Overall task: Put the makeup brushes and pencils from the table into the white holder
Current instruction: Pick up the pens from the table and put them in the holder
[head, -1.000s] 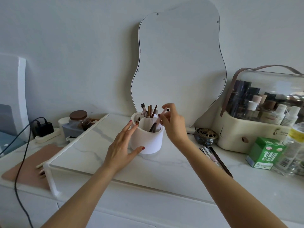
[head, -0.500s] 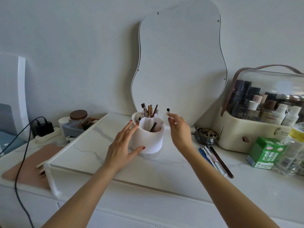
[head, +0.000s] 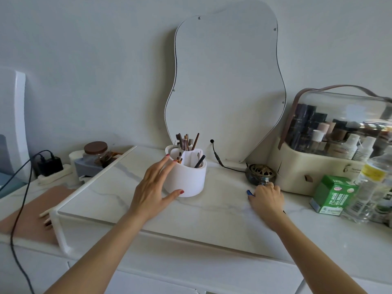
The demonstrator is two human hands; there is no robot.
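Note:
The white holder (head: 191,179) stands on the marble table in front of the mirror, with several brushes and pencils (head: 186,142) upright in its compartments. My left hand (head: 152,187) rests spread against the holder's left side, thumb at its base and fingertips at its rim. My right hand (head: 266,199) is down on the table to the right, fingers curled over the loose pencils. A blue pencil (head: 249,192) tip pokes out by my thumb; the other pencils are hidden under the hand.
A wavy mirror (head: 224,92) leans on the wall with a black cable (head: 218,158) below it. A brass burner (head: 262,172), a cream cosmetics case (head: 318,177), a green box (head: 333,194) and a clear bottle (head: 369,187) crowd the right. A jar (head: 95,153) and a charger (head: 49,164) sit at the left.
My right hand left the holder's rim, swung right and dropped to the table onto the loose pencils. My left hand stayed against the holder.

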